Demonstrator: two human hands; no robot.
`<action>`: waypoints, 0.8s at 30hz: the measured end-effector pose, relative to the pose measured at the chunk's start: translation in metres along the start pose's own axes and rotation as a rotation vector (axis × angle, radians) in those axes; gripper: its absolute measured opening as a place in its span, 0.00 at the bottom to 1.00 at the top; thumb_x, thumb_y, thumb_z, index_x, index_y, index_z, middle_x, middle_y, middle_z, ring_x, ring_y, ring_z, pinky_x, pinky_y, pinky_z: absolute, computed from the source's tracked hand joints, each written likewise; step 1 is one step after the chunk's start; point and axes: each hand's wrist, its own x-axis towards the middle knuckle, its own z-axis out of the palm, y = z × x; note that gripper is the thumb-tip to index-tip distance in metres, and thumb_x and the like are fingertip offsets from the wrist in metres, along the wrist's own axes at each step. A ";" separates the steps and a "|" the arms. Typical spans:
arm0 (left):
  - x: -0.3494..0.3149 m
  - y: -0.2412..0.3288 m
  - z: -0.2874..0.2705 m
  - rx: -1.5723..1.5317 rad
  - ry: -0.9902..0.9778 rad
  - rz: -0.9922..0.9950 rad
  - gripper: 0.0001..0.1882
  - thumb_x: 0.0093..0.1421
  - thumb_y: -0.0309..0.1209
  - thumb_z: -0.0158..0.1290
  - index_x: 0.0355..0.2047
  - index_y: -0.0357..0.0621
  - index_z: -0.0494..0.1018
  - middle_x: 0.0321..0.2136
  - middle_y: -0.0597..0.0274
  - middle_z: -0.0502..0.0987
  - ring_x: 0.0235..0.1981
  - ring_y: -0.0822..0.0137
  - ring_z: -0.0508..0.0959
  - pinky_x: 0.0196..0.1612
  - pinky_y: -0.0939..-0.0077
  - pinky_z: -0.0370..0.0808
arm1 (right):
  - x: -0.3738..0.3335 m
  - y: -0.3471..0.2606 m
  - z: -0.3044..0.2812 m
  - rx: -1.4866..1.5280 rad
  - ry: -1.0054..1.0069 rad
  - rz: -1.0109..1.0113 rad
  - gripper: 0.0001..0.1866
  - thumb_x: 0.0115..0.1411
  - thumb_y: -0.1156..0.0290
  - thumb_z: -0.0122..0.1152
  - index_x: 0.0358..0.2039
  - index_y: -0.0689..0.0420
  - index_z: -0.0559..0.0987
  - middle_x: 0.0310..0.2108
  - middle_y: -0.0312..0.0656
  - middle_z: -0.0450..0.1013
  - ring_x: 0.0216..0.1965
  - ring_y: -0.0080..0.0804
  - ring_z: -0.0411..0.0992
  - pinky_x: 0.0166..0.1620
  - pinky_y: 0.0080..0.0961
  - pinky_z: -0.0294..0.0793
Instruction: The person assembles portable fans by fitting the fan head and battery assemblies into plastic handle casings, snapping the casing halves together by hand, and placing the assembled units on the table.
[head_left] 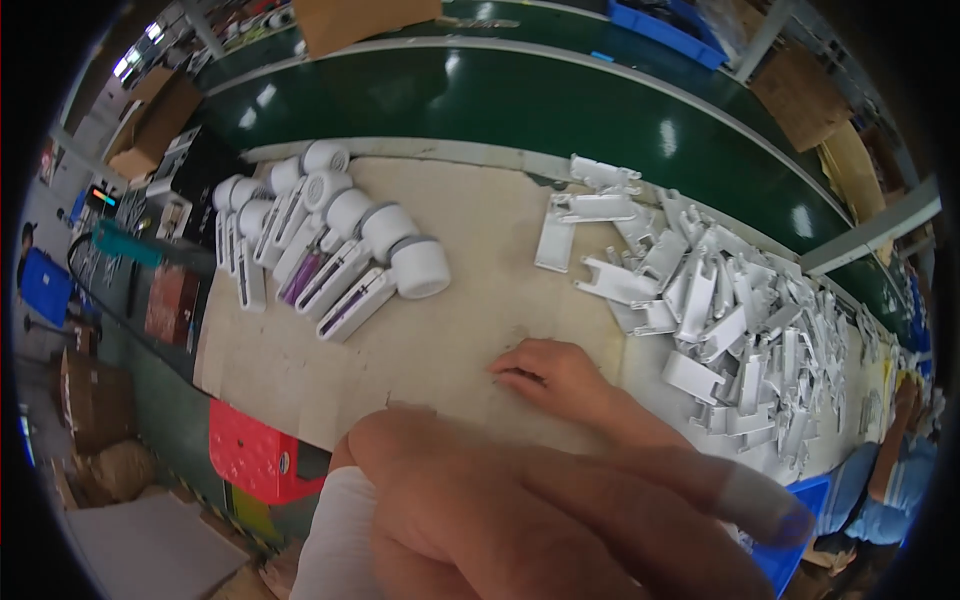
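1. Beyond the person's right hand [555, 372] runs a long, glossy, dark green conveyor belt [560, 100], edged with pale rails.
2. Beneath that hand spreads a beige, scuffed tabletop [470, 250]; from where I stand, I can't tell whether the hand is resting on it or just above.
3. To the right of the same hand sprawls a heap of white, narrow, channel-shaped plastic shells [697, 300], tangled and overlapping, with looser ones toward the heap's far left end.
4. Ahead and to the left of it lies a cluster of white plastic devices with fat round heads and slotted handles [355, 215], packed side by side; one shows purple inside its handle.
5. Well to the left of it, below the table's edge, sits a red, speckled plastic stool [245, 455].
6. Nearer than the right hand looms the left hand [500, 500], blurred, fingers stretched rightward, one tip wrapped in pale tape [755, 495]. Its palm is hidden, so I can't tell if it grips anything. The right hand is released, its fingers loosely bent, a gap showing beside the thumb.
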 end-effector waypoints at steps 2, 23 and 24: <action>0.004 -0.005 -0.008 -0.007 -0.001 0.013 0.09 0.57 0.25 0.50 0.22 0.44 0.61 0.16 0.67 0.64 0.20 0.68 0.67 0.32 0.77 0.70 | 0.001 -0.004 0.000 0.017 -0.035 0.024 0.08 0.53 0.71 0.59 0.35 0.53 0.78 0.26 0.39 0.72 0.28 0.37 0.71 0.31 0.28 0.70; 0.081 0.000 -0.064 -0.302 -0.764 -0.114 0.02 0.58 0.28 0.50 0.28 0.47 0.69 0.24 0.66 0.72 0.27 0.67 0.72 0.43 0.71 0.71 | 0.003 -0.010 -0.008 0.011 -0.065 0.099 0.07 0.54 0.70 0.56 0.34 0.54 0.77 0.27 0.40 0.72 0.30 0.39 0.71 0.33 0.32 0.71; 0.082 0.000 -0.067 -0.317 -0.806 -0.128 0.02 0.58 0.28 0.50 0.28 0.47 0.69 0.24 0.66 0.72 0.28 0.67 0.72 0.43 0.71 0.71 | 0.003 -0.010 -0.008 0.008 -0.065 0.105 0.07 0.54 0.69 0.56 0.34 0.54 0.77 0.28 0.40 0.72 0.31 0.40 0.71 0.34 0.32 0.71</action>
